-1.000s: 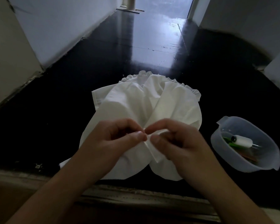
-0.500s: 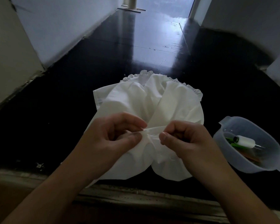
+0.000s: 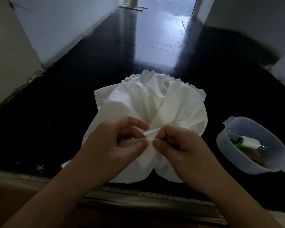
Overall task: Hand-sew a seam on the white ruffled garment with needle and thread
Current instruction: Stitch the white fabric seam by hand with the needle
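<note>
The white ruffled garment (image 3: pixel 156 102) lies bunched on the dark glossy floor, its frilled edge at the far side. My left hand (image 3: pixel 115 145) pinches a raised fold of the cloth between thumb and fingers. My right hand (image 3: pixel 178 145) pinches the same fold just to the right, thumb tip almost touching the left thumb. No needle or thread can be made out between the fingers. A white thread spool (image 3: pixel 249 142) lies in the tub at the right.
A translucent plastic tub (image 3: pixel 234 158) sits on the floor to the right, holding the spool, a green item and other small things. White walls run along the left and right. A worn step edge (image 3: pixel 138 196) crosses below my wrists.
My hands drew slightly apart half a second ago and have come close again, still pinching the fold. The garment has barely shifted.
</note>
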Tool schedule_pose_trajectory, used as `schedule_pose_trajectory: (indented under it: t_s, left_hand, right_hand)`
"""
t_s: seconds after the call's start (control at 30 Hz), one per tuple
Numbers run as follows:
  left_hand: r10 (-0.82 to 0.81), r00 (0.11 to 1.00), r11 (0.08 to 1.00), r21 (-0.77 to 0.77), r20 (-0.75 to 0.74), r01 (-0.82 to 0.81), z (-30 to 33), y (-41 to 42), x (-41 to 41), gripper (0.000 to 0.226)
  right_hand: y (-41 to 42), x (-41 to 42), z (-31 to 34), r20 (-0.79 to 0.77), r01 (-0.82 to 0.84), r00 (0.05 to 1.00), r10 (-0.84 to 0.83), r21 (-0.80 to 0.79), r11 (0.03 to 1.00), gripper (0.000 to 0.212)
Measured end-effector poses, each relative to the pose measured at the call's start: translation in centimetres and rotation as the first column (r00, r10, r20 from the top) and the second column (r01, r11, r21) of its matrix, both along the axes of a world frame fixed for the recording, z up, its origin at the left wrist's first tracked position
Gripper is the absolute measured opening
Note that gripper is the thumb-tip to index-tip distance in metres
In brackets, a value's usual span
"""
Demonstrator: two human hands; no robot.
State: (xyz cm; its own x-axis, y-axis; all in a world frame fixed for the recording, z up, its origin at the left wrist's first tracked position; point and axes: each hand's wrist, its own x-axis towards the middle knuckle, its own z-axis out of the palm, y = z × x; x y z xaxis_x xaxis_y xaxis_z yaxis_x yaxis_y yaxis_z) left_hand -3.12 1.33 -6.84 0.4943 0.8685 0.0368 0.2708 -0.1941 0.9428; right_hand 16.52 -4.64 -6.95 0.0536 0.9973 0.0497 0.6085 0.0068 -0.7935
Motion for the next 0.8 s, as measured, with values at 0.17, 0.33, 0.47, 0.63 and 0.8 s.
schedule_pose_trajectory:
  t_s: [0.17, 0.33, 0.47, 0.63, 0.8]
  left_hand:
    - [0.002, 0.997, 0.997, -0.074, -0.083, -0.008, -0.2, 0.1, 0.1, 0.009]
    - [0.022, 1.000, 0.973, -0.230, 0.010, -0.019, -0.1, 0.2, 0.4, 0.012]
    - [0.040, 0.999, 0.969, -0.243, 0.028, -0.032, -0.1, 0.1, 0.3, 0.010]
    - [0.071, 0.996, 0.972, -0.228, 0.052, -0.058, 0.1, 0.1, 0.3, 0.010]
    - [0.076, 0.995, 0.974, -0.219, 0.064, -0.060, 0.1, 0.1, 0.2, 0.011]
  right_hand:
    - [0.0, 0.4, 0.0, -0.069, 0.037, 0.997, -0.035, 0.026, 0.999, 0.019]
    - [0.0, 0.4, 0.2, -0.111, 0.008, 0.994, -0.009, -0.005, 1.000, 0.015]
    - [-0.2, 1.0, 0.6, -0.435, 0.033, 0.896, -0.087, -0.130, 0.991, 0.020]
    - [-0.1, 0.8, 0.7, -0.439, 0.133, 0.887, -0.140, -0.047, 0.990, 0.037]
    - [-0.6, 0.3, 1.5, -0.513, 0.091, 0.857, -0.056, 0.044, 0.995, 0.025]
